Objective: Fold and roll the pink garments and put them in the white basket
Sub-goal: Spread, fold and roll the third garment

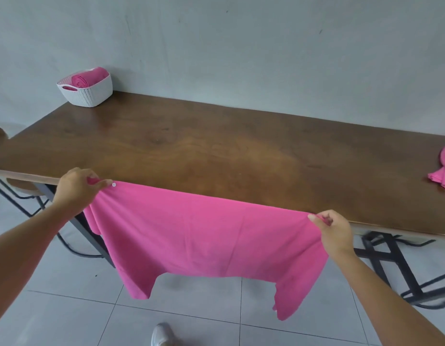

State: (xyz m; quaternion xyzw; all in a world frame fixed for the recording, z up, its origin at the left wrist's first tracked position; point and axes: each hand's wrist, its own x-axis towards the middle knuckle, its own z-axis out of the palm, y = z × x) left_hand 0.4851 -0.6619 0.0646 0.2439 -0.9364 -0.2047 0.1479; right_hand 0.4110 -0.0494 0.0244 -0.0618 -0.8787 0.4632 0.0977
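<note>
Grey floor tiles (66,308) and one white shoe (162,335) lay lowest in frame. Two hands stretched one pink garment (204,236) before the near edge of the tabletop (216,146), the left hand (76,188) and right hand (334,233) each with a pinching grip on a top corner. Beyond lay open wood; a second pink garment (444,171) sat at mid right, one white basket (91,96) holding rolled pink fabric (89,76) upper left.
</note>
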